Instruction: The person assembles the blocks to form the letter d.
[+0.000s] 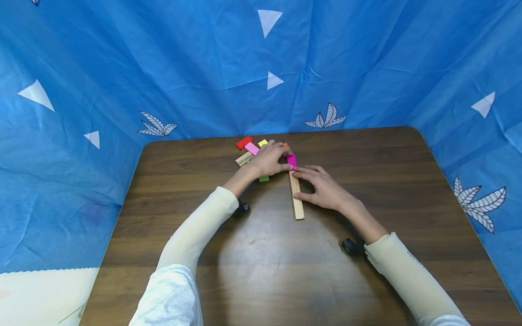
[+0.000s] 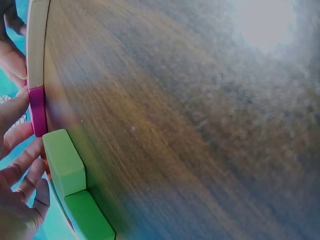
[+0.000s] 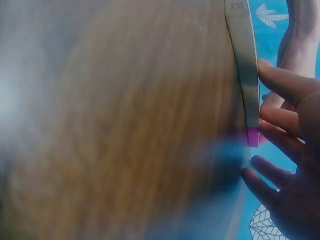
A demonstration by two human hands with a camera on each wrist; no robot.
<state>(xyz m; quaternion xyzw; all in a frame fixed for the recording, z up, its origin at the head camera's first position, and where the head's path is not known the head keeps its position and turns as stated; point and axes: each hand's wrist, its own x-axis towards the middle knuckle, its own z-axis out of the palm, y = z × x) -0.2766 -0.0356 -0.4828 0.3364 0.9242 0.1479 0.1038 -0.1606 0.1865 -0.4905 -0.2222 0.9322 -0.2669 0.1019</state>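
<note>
My left hand (image 1: 267, 160) pinches a magenta block (image 1: 291, 160) between thumb and forefinger. This block lies at the far end of a straight strip of plain wooden blocks (image 1: 298, 199), its near end meeting the strip. From the right, my right hand (image 1: 326, 188) touches the strip, thumb partway along it and forefinger by the join with the magenta block. Its other fingers stretch out past the join in the right wrist view. Beside the left hand in the left wrist view are a light green block (image 2: 65, 162) and a darker green block (image 2: 90, 215).
Behind and left of my left hand are a red block (image 1: 244, 142), a pink block (image 1: 252, 148), a yellow block (image 1: 263, 143) and a plain wooden piece (image 1: 244, 158). An orange block shows partly past the fingers. A blue patterned curtain (image 1: 228, 90) surrounds the brown table (image 1: 261, 271).
</note>
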